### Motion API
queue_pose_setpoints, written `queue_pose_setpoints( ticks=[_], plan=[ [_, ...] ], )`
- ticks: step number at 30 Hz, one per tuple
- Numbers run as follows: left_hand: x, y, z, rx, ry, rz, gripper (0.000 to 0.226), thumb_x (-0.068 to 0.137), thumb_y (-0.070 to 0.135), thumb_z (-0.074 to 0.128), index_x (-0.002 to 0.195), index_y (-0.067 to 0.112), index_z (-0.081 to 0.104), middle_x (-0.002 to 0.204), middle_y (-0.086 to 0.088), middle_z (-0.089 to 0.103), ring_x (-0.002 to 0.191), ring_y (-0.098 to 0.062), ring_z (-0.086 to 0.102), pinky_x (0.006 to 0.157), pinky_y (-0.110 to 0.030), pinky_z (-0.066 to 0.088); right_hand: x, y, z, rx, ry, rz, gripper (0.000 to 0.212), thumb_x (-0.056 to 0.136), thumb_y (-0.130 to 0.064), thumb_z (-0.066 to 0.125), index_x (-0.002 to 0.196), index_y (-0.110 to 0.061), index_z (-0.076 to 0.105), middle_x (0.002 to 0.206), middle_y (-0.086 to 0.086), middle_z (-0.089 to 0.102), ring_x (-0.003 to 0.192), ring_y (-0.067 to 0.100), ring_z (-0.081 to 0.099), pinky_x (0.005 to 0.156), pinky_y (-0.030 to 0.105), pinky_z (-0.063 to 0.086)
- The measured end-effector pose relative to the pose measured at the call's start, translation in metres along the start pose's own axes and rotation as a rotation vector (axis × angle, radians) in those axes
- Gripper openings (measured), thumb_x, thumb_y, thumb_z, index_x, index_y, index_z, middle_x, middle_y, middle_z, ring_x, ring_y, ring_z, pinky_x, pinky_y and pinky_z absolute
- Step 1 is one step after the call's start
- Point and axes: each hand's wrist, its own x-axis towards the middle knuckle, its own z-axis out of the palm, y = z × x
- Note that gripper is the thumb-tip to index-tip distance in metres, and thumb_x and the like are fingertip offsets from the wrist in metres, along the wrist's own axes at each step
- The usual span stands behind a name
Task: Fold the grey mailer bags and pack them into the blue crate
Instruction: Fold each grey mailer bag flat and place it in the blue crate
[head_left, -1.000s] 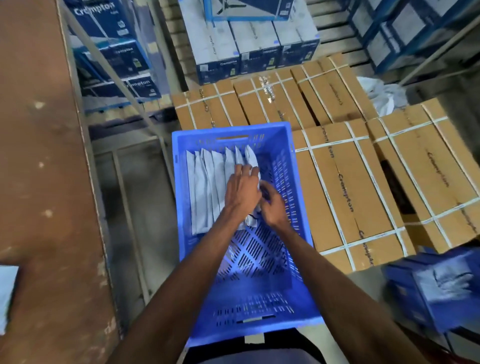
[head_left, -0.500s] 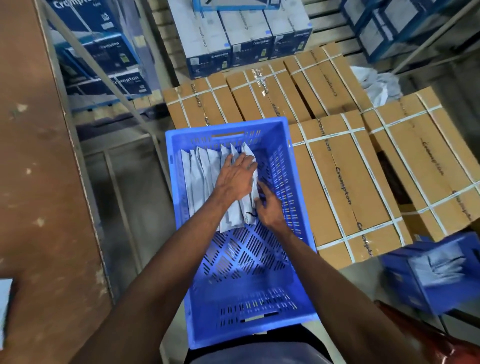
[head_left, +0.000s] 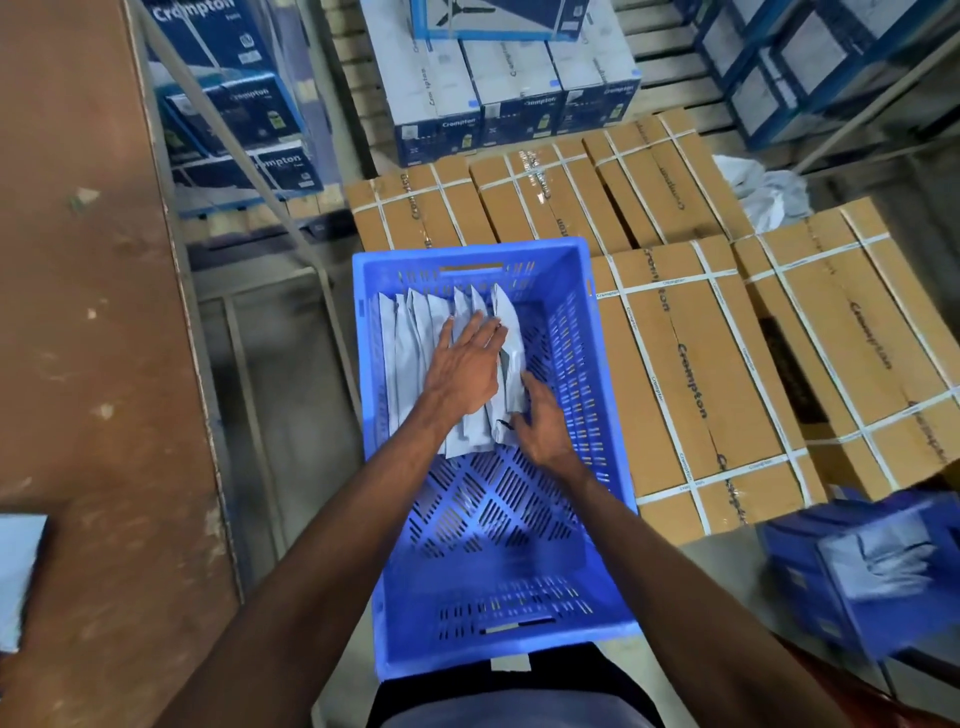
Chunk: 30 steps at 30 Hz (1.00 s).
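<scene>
Grey mailer bags (head_left: 415, 358) under both hands (head_left: 465, 364)

You see an evenly but dimly lit storeroom, with soft light from above and no hard shadows. A pale sheen lies on the floor of the blue crate (head_left: 498, 525). Wide-angle bending curves the brown table (head_left: 88, 364) at left. The blue box (head_left: 872, 566) at lower right is smeared by blur; the centre stays fairly sharp.
</scene>
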Motion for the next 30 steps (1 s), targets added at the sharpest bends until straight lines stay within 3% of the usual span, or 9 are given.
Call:
queue_pose_setpoints(
  ticks=[6,11,17,25,30],
  plan=[
    [-0.042,0.016,0.012,-0.040,0.073,-0.017,0.062,0.106,0.024,0.041,0.164,0.023,0.021,0.168,0.001,0.028,0.159,-0.022,0.013,0.127,-0.053,0.004,-0.029,-0.002,-0.005,-0.041,0.115,-0.100,0.045,0.104,-0.009,0.053,0.148,-0.003,0.049,0.148,0.013,0.053,0.134,0.028,0.052,0.111,0.032,0.040],
    [-0.117,0.047,0.017,-0.179,0.158,-0.166,0.062,0.102,0.025,0.048,0.161,0.019,0.032,0.164,0.000,0.037,0.157,-0.024,0.021,0.125,-0.052,0.014,-0.069,-0.012,-0.019,-0.161,0.151,-0.217,0.041,0.103,-0.011,0.052,0.143,-0.011,0.050,0.141,0.009,0.054,0.123,0.029,0.058,0.098,0.043,0.052],
    [-0.222,0.115,0.034,-0.241,0.373,-0.421,0.059,0.094,0.029,0.040,0.150,0.015,0.049,0.147,-0.010,0.055,0.141,-0.031,0.046,0.117,-0.053,0.037,-0.127,-0.010,-0.042,-0.352,0.014,-0.486,0.056,0.092,-0.007,0.060,0.147,-0.009,0.050,0.146,0.013,0.054,0.130,0.033,0.055,0.102,0.049,0.050],
    [-0.355,0.234,0.062,-0.326,0.604,-0.766,0.054,0.096,0.027,0.052,0.149,0.013,0.049,0.149,-0.009,0.050,0.144,-0.031,0.041,0.115,-0.050,0.037,-0.242,0.007,-0.066,-0.386,-0.086,-0.840,0.048,0.099,-0.019,0.052,0.147,-0.013,0.051,0.150,0.006,0.052,0.138,0.022,0.048,0.108,0.045,0.041],
    [-0.411,0.271,0.071,-0.358,0.696,-0.921,0.056,0.098,0.033,0.046,0.150,0.014,0.048,0.154,-0.007,0.047,0.148,-0.030,0.037,0.116,-0.054,0.035,-0.284,0.001,-0.065,-0.419,-0.182,-0.947,0.053,0.098,-0.021,0.058,0.149,-0.015,0.049,0.151,0.005,0.052,0.141,0.022,0.046,0.110,0.046,0.040]
  ],
)
